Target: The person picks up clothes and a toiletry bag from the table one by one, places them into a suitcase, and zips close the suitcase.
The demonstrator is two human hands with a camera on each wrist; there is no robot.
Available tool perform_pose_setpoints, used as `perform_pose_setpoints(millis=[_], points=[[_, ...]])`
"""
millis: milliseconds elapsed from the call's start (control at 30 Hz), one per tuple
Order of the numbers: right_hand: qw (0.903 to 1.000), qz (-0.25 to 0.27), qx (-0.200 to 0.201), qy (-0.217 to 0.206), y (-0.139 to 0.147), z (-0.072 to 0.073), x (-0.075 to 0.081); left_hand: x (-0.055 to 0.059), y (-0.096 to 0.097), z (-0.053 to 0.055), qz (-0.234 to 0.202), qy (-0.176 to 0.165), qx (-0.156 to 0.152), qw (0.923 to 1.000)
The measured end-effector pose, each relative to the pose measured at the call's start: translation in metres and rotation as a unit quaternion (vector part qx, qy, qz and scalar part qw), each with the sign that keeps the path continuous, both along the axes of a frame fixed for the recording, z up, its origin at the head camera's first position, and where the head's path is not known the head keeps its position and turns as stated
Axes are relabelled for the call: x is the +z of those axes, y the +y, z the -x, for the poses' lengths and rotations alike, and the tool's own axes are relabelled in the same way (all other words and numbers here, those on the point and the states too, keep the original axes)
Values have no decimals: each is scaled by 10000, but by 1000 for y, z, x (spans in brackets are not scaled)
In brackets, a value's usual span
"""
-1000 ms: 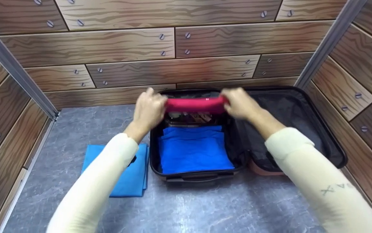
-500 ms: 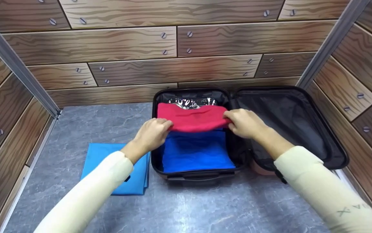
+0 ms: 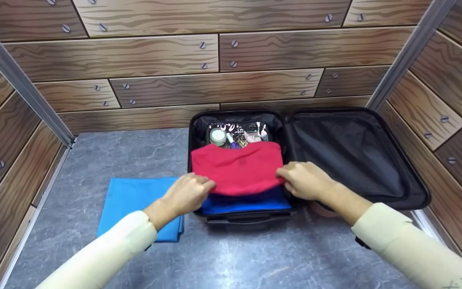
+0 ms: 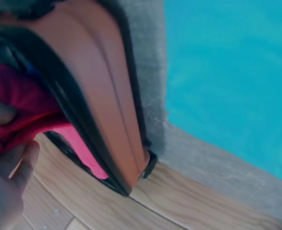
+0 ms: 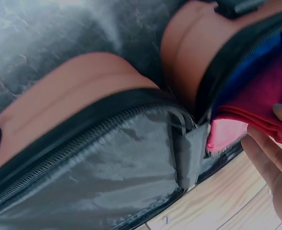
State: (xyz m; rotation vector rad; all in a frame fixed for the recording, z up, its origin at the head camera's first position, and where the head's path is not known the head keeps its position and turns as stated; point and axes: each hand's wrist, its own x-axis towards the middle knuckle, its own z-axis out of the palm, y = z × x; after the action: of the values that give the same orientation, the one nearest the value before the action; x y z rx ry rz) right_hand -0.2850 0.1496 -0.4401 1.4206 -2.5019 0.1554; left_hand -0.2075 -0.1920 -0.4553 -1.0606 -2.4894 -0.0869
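Left hand [image 3: 186,192]: its fingers are curled and pinch the near left corner of the red cloth [image 3: 239,168], with the thumb on one side and the other fingers on the other.
Right hand [image 3: 307,180]: its fingers are curled too, and they pinch the near right corner of the same cloth.
Red cloth: folded and stretched between the two hands, over the front part of the suitcase [image 3: 194,122]. Its far edge dips in the middle. I cannot tell if it is lying on what is under it.
Blue cloth [image 3: 247,205]: in the suitcase, mostly hidden under the red one, with a strip showing near the front.
Clear bag [image 3: 239,130]: at the back of the suitcase. A jar [image 3: 217,136] with a pale lid and some small tubes show through it.
Suitcase: wide open, orange outside and black inside, near the table's back edge.
Suitcase lid [image 3: 347,152]: laid open on the right, near the table's right edge.
Light blue cloth [image 3: 134,200]: folded flat on the table, just left of the suitcase.
Table [image 3: 134,156]: grey with pale streaks.
Wall [image 3: 154,60]: wood pattern with painted screws.
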Motion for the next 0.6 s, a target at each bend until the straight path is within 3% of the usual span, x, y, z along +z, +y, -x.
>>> perform_pose_setpoints(millis=[233,333,467,600], points=[[9985,-279,449,-103,-2,-15,-10,-12,-2,-17,870,-465,2,9951],[9955,-736,513,-299,-1,-20,-10,-13,-3,-21,1071,-904,16,9901],[9870,-1275,250,-949,-2,-21,-5,-13,-1,-21,801,-1588,118,9840],[9902,-661,-400,-1163,-14,-15,-3,-10,11,-11,18,-1738,472,9836]])
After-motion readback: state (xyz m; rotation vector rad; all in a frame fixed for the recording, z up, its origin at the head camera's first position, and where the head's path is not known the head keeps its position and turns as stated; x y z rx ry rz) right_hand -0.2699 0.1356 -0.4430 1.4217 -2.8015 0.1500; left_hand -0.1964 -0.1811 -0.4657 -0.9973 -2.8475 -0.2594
